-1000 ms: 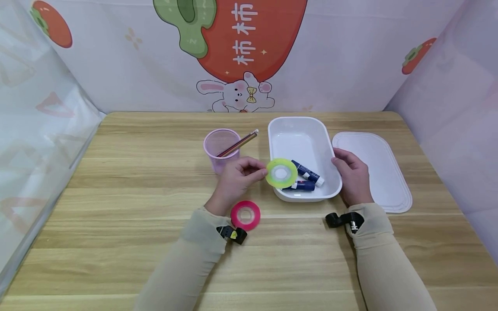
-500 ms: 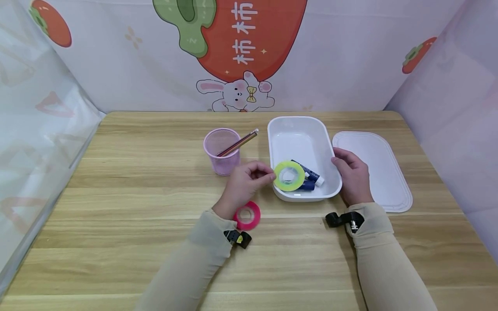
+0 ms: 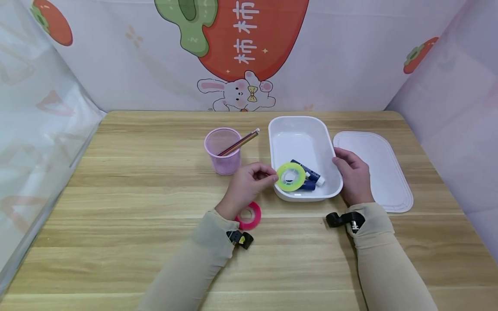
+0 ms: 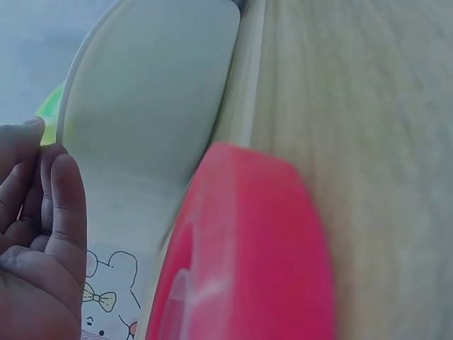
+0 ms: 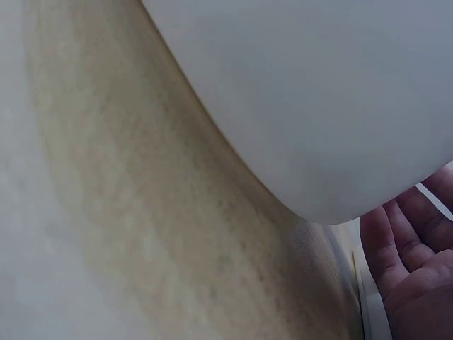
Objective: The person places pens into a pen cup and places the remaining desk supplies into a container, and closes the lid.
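Note:
My left hand pinches a lime-yellow roll of tape by its edge, between thumb and fingertips. The roll overlaps the near left corner of a white plastic box; in the left wrist view its yellow edge shows beyond the box rim. Two dark blue tubes lie inside the box, partly behind the tape. My right hand holds the box's right side, thumb at the rim and fingers along the outer wall. Beside my left wrist lies a pink-red roll of tape, large in the left wrist view.
A purple cup with several pencils leaning in it stands left of the box. To the right, a white lid lies flat on the wooden table. A printed cloth hangs behind.
My left hand has moved right and slightly toward me, bringing the yellow tape from the box's left rim to over its near left corner. The right hand and box have stayed put.

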`<state>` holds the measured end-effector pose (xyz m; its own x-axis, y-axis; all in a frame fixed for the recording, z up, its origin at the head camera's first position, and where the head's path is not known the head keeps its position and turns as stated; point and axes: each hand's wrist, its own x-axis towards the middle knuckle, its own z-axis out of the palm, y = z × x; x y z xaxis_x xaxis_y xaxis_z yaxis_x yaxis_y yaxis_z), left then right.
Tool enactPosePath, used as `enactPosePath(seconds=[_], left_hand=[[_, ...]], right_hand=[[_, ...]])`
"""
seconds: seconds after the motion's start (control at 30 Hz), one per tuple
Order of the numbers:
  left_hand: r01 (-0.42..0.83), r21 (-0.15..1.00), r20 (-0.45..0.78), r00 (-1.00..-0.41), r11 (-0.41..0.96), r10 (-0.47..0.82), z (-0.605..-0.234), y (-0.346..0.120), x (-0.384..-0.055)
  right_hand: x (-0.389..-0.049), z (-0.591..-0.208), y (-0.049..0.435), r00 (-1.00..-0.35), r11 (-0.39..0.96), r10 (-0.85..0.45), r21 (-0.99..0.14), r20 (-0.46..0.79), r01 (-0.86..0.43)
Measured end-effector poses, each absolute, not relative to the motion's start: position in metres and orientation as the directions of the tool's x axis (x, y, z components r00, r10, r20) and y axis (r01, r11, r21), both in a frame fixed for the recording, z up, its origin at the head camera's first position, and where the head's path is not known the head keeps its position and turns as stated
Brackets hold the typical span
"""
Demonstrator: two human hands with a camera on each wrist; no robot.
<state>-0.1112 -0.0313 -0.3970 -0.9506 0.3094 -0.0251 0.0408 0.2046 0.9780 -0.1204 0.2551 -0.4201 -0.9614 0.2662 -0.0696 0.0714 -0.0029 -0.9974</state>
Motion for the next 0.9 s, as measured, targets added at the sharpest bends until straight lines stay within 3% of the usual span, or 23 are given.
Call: enactPosePath(seconds=[0.63,0.9], left_hand=[[0.042,0.974,-0.026,-0.955,0.22,0.297,-0.395,-0.04,-0.116],[0.05,0.985,-0.004,-0.951,0.165,0.311,-0.393,-0.044,-0.116]], right_hand=[[-0.122,-0.419,0.255,-0.959,-0.011,0.273,-0.997,-0.076,0.076],[-0.121,-0.419,0.254,-0.96,-0.013,0.271,-0.997,-0.07,0.069]])
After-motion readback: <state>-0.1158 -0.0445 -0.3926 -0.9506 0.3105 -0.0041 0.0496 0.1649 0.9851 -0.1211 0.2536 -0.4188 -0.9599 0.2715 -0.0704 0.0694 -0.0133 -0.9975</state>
